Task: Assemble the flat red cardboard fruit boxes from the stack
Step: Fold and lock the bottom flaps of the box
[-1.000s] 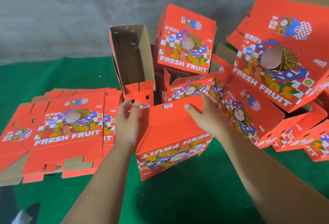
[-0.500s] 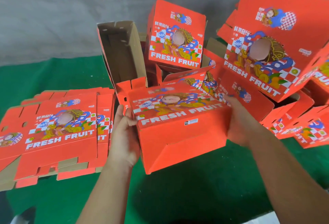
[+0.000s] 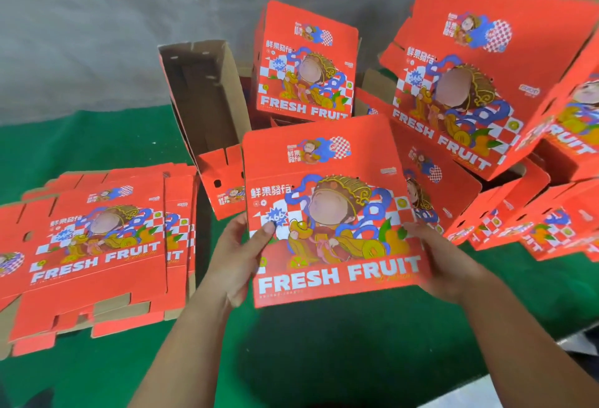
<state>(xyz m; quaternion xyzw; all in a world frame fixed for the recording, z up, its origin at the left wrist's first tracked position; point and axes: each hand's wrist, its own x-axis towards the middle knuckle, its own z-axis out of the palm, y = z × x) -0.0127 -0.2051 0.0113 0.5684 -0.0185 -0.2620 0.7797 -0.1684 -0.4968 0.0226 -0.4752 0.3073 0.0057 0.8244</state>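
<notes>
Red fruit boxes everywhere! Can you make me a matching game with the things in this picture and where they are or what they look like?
Things:
1. held box
2. flat stack
3. open box
4. floor cloth

Descriptions:
A. green
B. lying flat at the left
C. gripped by the left hand and the right hand
D. tipped so its brown inside shows

Pairs: 1-C, 2-B, 3-D, 4-A

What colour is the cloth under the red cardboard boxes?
Green cloth, clearest in the head view.
</notes>
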